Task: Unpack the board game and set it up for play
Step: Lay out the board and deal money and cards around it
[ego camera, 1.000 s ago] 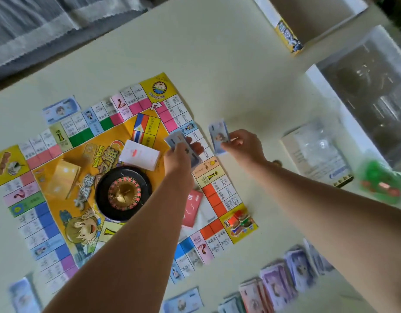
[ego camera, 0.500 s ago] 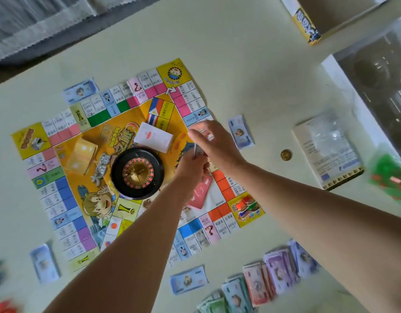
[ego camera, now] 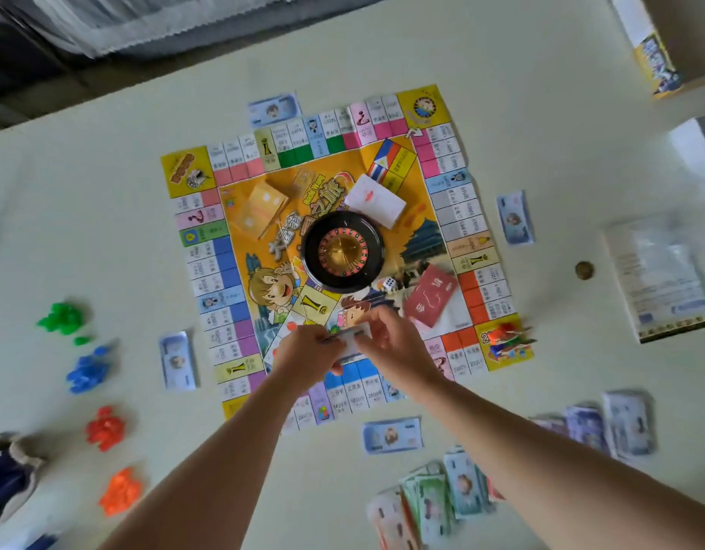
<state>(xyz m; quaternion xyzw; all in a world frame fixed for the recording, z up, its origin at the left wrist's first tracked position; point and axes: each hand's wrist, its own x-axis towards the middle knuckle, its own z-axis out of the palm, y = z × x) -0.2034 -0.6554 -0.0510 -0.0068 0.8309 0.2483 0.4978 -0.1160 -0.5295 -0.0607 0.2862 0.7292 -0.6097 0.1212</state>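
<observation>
Board: the game board (ego camera: 343, 248) lies unfolded and flat on the pale table (ego camera: 105, 216); this part looks done.
Centre pieces: a roulette wheel (ego camera: 343, 251) sits in the middle of the board, a white die (ego camera: 388, 284) just beside its lower right edge.
Card decks: a yellow deck (ego camera: 259, 210) up-left of the wheel, a white deck (ego camera: 376, 200) up-right of it, a red deck (ego camera: 431, 295) down-right — all three rest on the board.
Dealt notes: one blue banknote lies off each side of the board — beyond the far edge (ego camera: 274, 110), off the right edge (ego camera: 514, 218), off the left edge (ego camera: 177, 361), and off the near edge (ego camera: 391, 435).
Left hand: the left hand (ego camera: 303, 355) is over the near edge of the board, fingers closed on one end of a thin stack of notes (ego camera: 345, 337).
Right hand: the right hand (ego camera: 394, 343) pinches the other end of the same stack; both grip it together.
Bank: sorted piles of money (ego camera: 462, 490) lie on the table, down-right of the board.
Tokens: green (ego camera: 61, 317), blue (ego camera: 88, 369), red (ego camera: 105, 426) and orange (ego camera: 120, 492) plastic heaps sit left of the board; small pieces (ego camera: 507, 337) stand on its near right corner.
Other items: a coin (ego camera: 584, 270) and a bagged booklet (ego camera: 656, 279) lie right of the board.
Progress: mostly set up, I judge — dealing the remaining money to each side seems to be what is left.
</observation>
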